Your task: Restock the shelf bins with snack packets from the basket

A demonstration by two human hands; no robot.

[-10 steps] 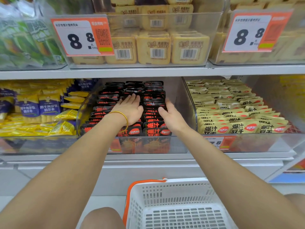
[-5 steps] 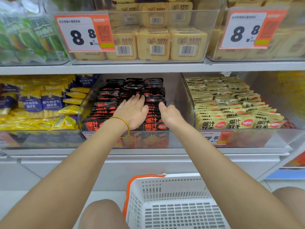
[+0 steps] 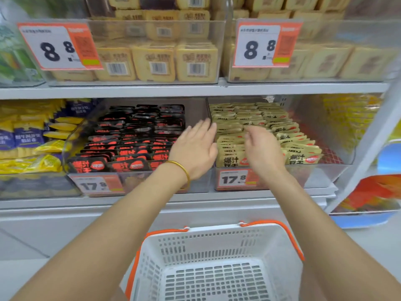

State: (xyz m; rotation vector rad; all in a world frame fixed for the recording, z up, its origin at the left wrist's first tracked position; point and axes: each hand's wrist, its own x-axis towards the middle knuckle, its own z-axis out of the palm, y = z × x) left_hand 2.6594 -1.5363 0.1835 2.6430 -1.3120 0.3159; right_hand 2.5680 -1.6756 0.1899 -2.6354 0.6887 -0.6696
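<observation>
The tan snack packets [image 3: 299, 146] stand in overlapping rows on edge in the clear right-hand bin [image 3: 314, 177], with the black packets [image 3: 130, 146] filed the same way in the middle bin [image 3: 138, 181] just beside it. They look like small, light, flexible foil sachets, likely slick and easy to fan out or topple, so take them as a short stack, pinched across the flat faces near the top edge, rather than one by one by a corner. Your right hand [image 3: 263, 151] hovers over the front rows of tan packets with its fingers loosely curled downward and nothing held; motion blur hides whether the tips touch the packets. Your left hand [image 3: 195, 148], with the gold bangle [image 3: 182, 168] at its wrist, is spread flat with straight fingers over the divide between the two bins, also holding nothing. Below your arms the white basket [image 3: 206, 242] with orange handles shows no packets in the part visible, so the work now looks like tidying the rows.
</observation>
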